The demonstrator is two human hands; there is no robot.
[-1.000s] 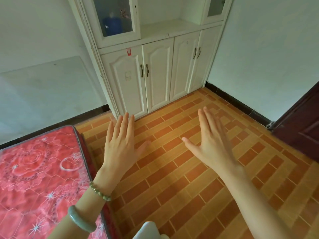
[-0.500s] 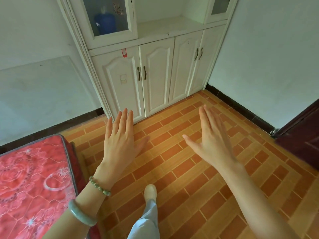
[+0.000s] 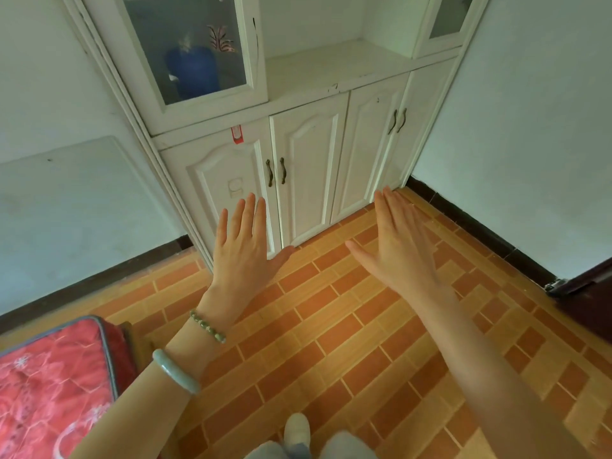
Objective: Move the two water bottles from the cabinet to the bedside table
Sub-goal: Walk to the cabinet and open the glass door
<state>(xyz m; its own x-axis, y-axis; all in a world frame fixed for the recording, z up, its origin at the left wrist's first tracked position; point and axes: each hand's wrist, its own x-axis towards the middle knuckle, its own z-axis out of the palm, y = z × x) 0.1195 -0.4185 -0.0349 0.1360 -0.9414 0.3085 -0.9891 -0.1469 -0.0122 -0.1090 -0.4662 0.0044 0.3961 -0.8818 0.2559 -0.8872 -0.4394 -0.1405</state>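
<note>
A white cabinet (image 3: 308,104) fills the wall ahead, its lower doors shut. Behind the upper left glass door (image 3: 185,48) I make out a dark blue shape (image 3: 193,72); what it is stays unclear through the glass. No water bottle shows plainly, and no bedside table is in view. My left hand (image 3: 243,253) is stretched out flat with its fingers apart, in front of the lower left door. My right hand (image 3: 399,246) is held out flat too, over the floor before the right-hand doors. Both hands hold nothing.
An open shelf (image 3: 334,66) sits between the two glass doors. A red mattress corner (image 3: 49,379) lies at my lower left. Orange brick-pattern tiles (image 3: 347,326) cover the floor. A dark door (image 3: 592,293) stands at the right edge. My shoe (image 3: 297,432) shows at the bottom.
I have walked closer to the cabinet, which now looms larger. The mattress has slid back toward the lower left. Both hands stay flat and outstretched, holding nothing.
</note>
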